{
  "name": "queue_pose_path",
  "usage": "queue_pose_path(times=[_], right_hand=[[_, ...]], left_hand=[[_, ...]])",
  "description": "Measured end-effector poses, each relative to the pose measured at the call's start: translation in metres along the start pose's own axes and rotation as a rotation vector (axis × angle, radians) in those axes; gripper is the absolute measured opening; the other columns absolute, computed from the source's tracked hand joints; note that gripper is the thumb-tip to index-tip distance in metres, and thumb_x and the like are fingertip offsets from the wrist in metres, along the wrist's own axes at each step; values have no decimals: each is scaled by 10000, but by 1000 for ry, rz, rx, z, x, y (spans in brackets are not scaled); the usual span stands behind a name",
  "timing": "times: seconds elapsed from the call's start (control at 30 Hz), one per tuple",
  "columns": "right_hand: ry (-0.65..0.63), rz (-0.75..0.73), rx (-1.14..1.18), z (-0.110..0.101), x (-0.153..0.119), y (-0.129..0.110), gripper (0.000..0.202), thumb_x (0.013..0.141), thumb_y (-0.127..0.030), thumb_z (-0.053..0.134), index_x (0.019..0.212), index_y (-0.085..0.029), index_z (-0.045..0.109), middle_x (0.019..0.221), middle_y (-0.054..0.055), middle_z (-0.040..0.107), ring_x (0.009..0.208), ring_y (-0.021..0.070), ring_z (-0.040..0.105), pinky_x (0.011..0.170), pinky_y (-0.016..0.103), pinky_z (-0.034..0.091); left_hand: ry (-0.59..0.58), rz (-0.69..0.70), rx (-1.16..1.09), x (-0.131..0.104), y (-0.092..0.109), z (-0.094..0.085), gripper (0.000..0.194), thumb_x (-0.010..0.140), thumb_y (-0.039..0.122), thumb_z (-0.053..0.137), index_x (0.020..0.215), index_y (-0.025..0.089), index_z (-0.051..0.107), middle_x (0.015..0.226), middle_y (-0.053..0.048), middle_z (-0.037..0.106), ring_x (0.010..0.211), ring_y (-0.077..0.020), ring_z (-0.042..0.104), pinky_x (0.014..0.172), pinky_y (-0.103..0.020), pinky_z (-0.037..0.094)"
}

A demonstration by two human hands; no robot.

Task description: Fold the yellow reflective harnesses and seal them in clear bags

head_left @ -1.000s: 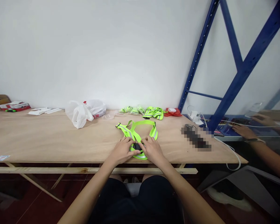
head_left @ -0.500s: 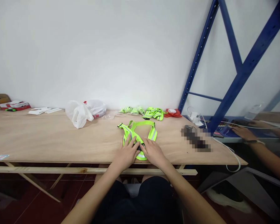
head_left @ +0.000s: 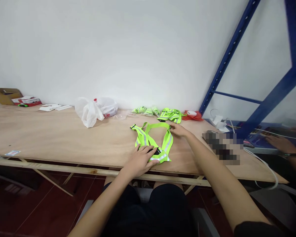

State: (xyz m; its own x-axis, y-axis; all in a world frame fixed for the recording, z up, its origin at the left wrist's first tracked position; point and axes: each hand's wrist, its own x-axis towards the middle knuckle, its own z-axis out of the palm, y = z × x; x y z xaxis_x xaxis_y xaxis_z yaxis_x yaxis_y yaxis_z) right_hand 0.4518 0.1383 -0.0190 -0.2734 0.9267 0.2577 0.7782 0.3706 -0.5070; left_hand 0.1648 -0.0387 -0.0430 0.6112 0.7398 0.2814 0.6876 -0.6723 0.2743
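Observation:
A neon yellow-green strap harness (head_left: 167,142) with grey reflective stripes lies spread on the wooden table (head_left: 108,144) in front of me. My left hand (head_left: 141,158) lies over its lower part, fingers spread, beside a black piece. At the harness's upper right corner, my right hand (head_left: 178,129) has its fingertips together on the strap by a small black buckle. A black buckle also shows at the upper left end of the strap.
Behind the harness lie more neon straps (head_left: 171,115), a red bag (head_left: 192,115) and white plastic bags (head_left: 88,112). Boxes (head_left: 7,96) stand at the far left. A blue metal frame (head_left: 227,56) rises at right, where another person's hand (head_left: 281,144) shows.
My right hand has moved from the harness's lower middle to its upper right corner. My left hand stays on the lower part. The view has shifted, and the lower strap lies differently.

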Motion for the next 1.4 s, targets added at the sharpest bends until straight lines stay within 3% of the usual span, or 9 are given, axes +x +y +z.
queue_pose_path(times=[0.13, 0.27, 0.43, 0.6, 0.73, 0.9, 1.07, 1.23, 1.4], right_hand=[[-68, -30, -36, 11, 16, 3, 336, 859, -265, 586, 1151, -148, 703, 1057, 69, 759, 931, 219, 666, 813, 295, 512], [-95, -22, -133, 7, 37, -1, 260, 849, -326, 610, 954, -124, 736, 852, 59, 740, 787, 210, 617, 744, 287, 451], [-175, -58, -244, 21, 62, -23, 224, 826, -267, 640, 962, -133, 759, 862, 80, 741, 780, 202, 594, 720, 272, 398], [-302, -78, -320, 46, 64, -47, 242, 819, -323, 658, 963, -179, 789, 817, 43, 755, 710, 184, 610, 683, 251, 418], [-362, -100, -400, 34, 66, -63, 257, 782, -350, 684, 979, -222, 790, 834, 6, 760, 740, 190, 641, 685, 248, 451], [-342, -131, -522, 19, 83, -103, 309, 824, -330, 640, 1073, -199, 768, 1010, 90, 769, 919, 257, 677, 763, 292, 479], [-441, -286, -557, 55, 97, -163, 480, 833, -318, 638, 1308, -251, 667, 1347, 59, 668, 1125, 236, 644, 883, 261, 476], [-581, -340, -678, 91, 96, -199, 461, 702, -158, 720, 1155, -228, 764, 1116, 82, 772, 885, 235, 713, 760, 282, 498], [-501, -379, -773, 76, 103, -203, 329, 777, -147, 655, 1082, -173, 777, 1062, 139, 771, 913, 259, 695, 759, 308, 460]], left_hand=[[6, 4, 24, 1, -1, 2, 561, 1015, 567, 419, 1480, 257, 467, 1460, -91, 544, 1349, -285, 470, 1192, -528, 208], [16, 13, 7, 3, -2, 0, 517, 1022, 534, 433, 1432, 237, 533, 1396, -85, 595, 1284, -286, 509, 1146, -488, 283], [63, 20, -49, 3, 3, 0, 471, 1025, 498, 451, 1365, 214, 611, 1280, -75, 670, 1166, -270, 556, 1043, -420, 384], [109, -4, -66, 0, 13, 3, 460, 1008, 511, 487, 1343, 231, 631, 1229, -67, 688, 1135, -256, 573, 1029, -415, 400], [113, -36, -62, -1, 15, 5, 478, 995, 548, 493, 1325, 238, 646, 1198, -61, 696, 1120, -259, 578, 1027, -412, 402], [119, -40, -61, 0, 14, 7, 487, 985, 545, 516, 1351, 242, 625, 1221, -51, 695, 1114, -261, 582, 1045, -417, 386], [110, -59, -32, -1, 15, 4, 485, 985, 542, 520, 1345, 238, 633, 1221, -59, 694, 1138, -269, 577, 1047, -421, 386], [107, -49, -8, -1, 16, 3, 499, 985, 568, 499, 1348, 250, 625, 1215, -61, 690, 1118, -267, 589, 1005, -423, 419], [120, -47, -5, -1, 15, 6, 494, 986, 585, 481, 1328, 262, 633, 1188, -58, 694, 1108, -263, 589, 1003, -437, 414]])
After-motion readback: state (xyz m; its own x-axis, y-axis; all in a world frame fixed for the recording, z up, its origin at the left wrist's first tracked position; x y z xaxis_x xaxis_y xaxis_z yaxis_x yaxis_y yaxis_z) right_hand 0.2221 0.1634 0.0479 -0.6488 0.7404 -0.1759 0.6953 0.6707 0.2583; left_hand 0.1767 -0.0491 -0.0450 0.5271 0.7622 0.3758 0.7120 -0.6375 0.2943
